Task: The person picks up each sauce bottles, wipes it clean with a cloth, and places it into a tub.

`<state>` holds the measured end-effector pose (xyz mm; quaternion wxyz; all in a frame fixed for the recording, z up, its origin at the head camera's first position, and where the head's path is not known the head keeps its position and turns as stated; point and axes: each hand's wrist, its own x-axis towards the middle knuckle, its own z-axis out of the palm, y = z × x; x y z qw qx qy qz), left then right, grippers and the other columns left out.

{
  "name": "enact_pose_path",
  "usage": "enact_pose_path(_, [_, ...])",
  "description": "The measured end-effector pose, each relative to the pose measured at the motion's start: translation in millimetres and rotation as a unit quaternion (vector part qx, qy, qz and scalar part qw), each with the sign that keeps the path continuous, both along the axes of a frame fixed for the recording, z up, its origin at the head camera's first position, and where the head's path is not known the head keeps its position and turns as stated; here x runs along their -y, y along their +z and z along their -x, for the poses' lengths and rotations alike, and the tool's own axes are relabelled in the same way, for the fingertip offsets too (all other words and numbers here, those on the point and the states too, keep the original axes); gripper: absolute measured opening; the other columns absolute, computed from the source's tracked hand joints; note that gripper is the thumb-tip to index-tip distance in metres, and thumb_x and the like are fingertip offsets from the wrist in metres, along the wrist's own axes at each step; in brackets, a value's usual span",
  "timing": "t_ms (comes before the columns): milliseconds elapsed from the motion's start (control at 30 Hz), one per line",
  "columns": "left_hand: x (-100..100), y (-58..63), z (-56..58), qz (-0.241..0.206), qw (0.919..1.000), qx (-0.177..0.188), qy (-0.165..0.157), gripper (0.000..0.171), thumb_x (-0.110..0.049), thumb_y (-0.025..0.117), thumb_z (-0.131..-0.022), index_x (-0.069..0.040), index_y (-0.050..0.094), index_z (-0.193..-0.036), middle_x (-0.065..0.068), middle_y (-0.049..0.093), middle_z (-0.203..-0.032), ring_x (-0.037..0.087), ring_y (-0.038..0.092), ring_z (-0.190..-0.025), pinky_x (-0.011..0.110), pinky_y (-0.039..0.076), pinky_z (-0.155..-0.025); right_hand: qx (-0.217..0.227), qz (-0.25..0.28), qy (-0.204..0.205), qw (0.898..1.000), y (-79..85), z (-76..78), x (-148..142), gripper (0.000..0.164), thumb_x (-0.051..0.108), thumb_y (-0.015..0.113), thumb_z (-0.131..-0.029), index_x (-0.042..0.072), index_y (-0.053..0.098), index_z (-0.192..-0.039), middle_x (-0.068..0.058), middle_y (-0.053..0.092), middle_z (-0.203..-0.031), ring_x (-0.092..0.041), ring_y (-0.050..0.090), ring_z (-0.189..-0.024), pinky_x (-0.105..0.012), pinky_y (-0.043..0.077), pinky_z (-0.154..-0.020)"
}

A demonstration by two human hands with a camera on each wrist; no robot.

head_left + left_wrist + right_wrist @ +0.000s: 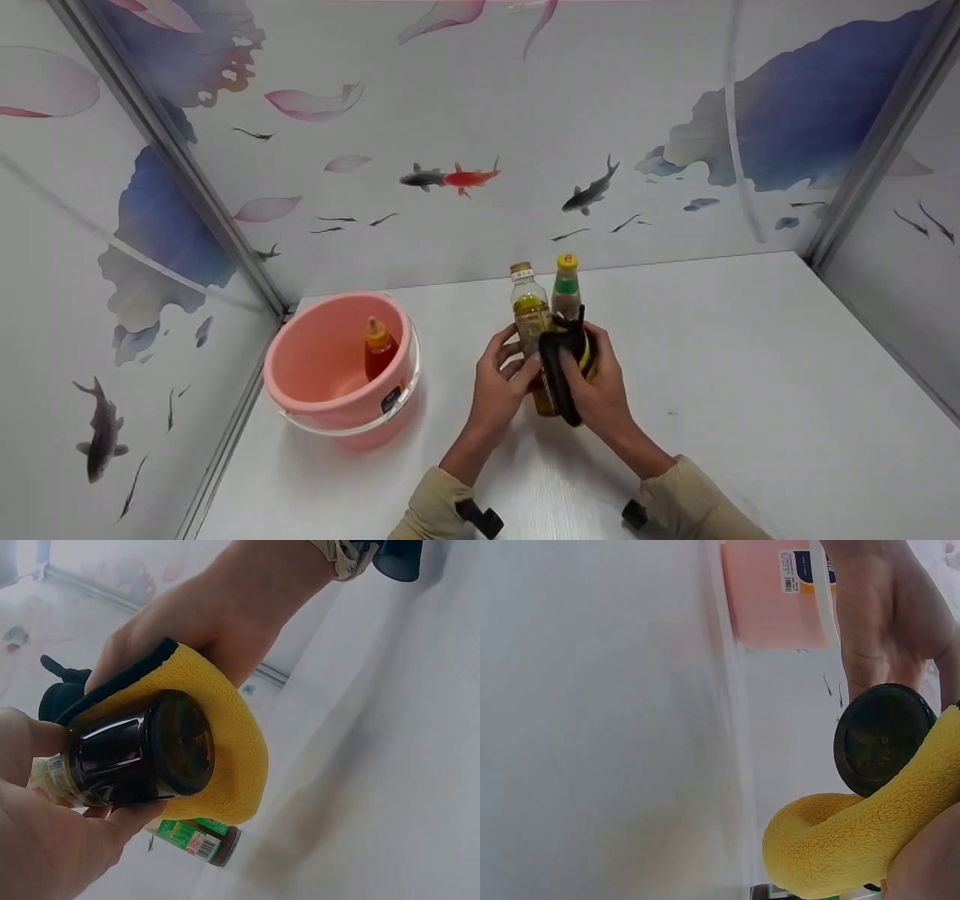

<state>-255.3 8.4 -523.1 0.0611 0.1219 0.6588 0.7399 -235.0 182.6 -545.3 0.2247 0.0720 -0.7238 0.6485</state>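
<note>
My left hand (496, 382) grips a glass bottle of yellowish oil (529, 319) with a gold cap. In the left wrist view the bottle is tilted, its dark base (181, 744) raised off the table. My right hand (606, 390) holds a yellow plush cloth (236, 735) with black edging, wrapped partly round the bottle's side. In the head view the cloth's black side faces me. Just behind stands a second bottle (567, 285) with a yellow cap and green label, its lower part hidden by the right hand and cloth.
To the left on the white table (750, 375) stands a pink bucket (337, 409) with a white handle. Inside it is a bottle of red-brown sauce (380, 354) with an orange-yellow nozzle cap. Printed panels (480, 97) wall the table at the back and sides.
</note>
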Motion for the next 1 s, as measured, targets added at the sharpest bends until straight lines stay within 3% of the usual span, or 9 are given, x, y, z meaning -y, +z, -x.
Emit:
enact_pose_path(300, [1.3,-1.1,0.3,0.002,0.9998,0.001,-0.018,0.070,-0.032,0.076,-0.103,-0.024,0.041,-0.163,0.012,0.064,-0.145,0.028,0.069,-0.130,0.043,0.064,-0.098,0.002,0.001,-0.001,1.000,-1.7,-0.4,1.4,0.052,0.019,0.070,-0.107,0.009,0.051,-0.154,-0.003,0.065,-0.139,-0.021,0.066,-0.117,-0.028,0.059,-0.090])
enact_pose_path(667, [-1.8,-0.4,-2.4,0.060,0.9974,-0.034,-0.021,0.075,-0.030,0.083,-0.097,-0.022,0.042,-0.159,0.008,0.068,-0.143,0.024,0.071,-0.122,0.042,0.061,-0.102,0.000,-0.016,-0.015,1.000,-1.4,-0.2,0.4,0.050,0.020,0.069,-0.108,0.011,0.051,-0.154,-0.002,0.065,-0.138,-0.019,0.065,-0.115,-0.028,0.058,-0.090])
enact_pose_path(1000, [-2.5,-1.9,-4.8,0.052,0.9971,-0.043,-0.034,0.068,-0.028,0.081,-0.099,-0.028,0.046,-0.158,0.007,0.059,-0.149,0.025,0.066,-0.128,0.040,0.061,-0.101,0.002,-0.005,-0.015,1.000,1.2,0.4,-1.6,0.049,0.022,0.068,-0.109,0.015,0.051,-0.154,-0.003,0.063,-0.142,-0.019,0.065,-0.119,-0.027,0.058,-0.092])
